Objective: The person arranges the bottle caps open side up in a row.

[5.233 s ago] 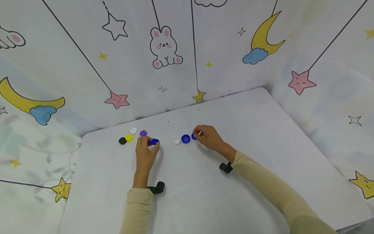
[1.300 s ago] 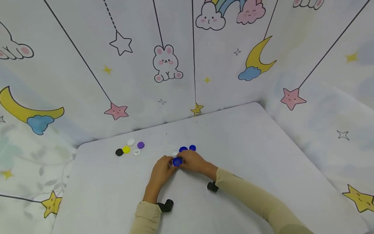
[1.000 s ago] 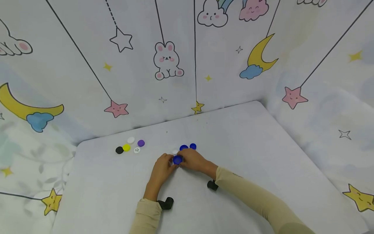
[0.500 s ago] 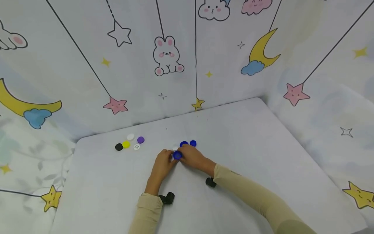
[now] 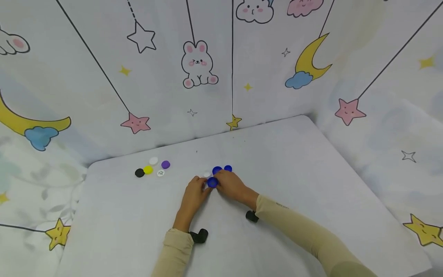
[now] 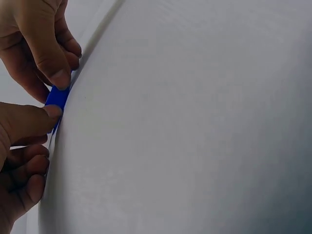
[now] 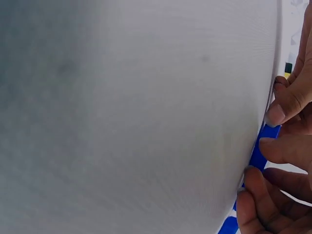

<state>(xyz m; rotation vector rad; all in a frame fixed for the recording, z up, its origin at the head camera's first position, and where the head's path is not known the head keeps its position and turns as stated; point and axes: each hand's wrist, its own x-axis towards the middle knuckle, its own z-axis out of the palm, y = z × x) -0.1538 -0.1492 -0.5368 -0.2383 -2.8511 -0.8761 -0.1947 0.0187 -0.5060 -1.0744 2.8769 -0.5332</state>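
Both hands meet at a round blue cap [image 5: 212, 182], hollow with a raised rim, just above the table in the head view. My left hand [image 5: 194, 195] pinches its left side between thumb and fingers. From the other side my right hand [image 5: 232, 185] pinches it too. In the left wrist view, both thumbs press on the side of the blue cap [image 6: 57, 100]. Just beyond the hands lie a white disc [image 5: 207, 174], another blue cap [image 5: 217, 170], partly hidden by the right hand, and a smaller blue cap [image 5: 228, 168].
At the far left of the white table [image 5: 138, 223] sits a loose group: a black disc [image 5: 139, 172], a yellow one [image 5: 148, 169], a white one [image 5: 154, 161], a purple one [image 5: 165, 164] and a white disc with dark marks [image 5: 160, 173]. A patterned curtain [image 5: 166, 77] rises behind.
Earlier, the left hand held a blue cap beside the left group while the right hand touched the small blue cap. Both hands have since come together at the held cap, shifting only slightly lately.
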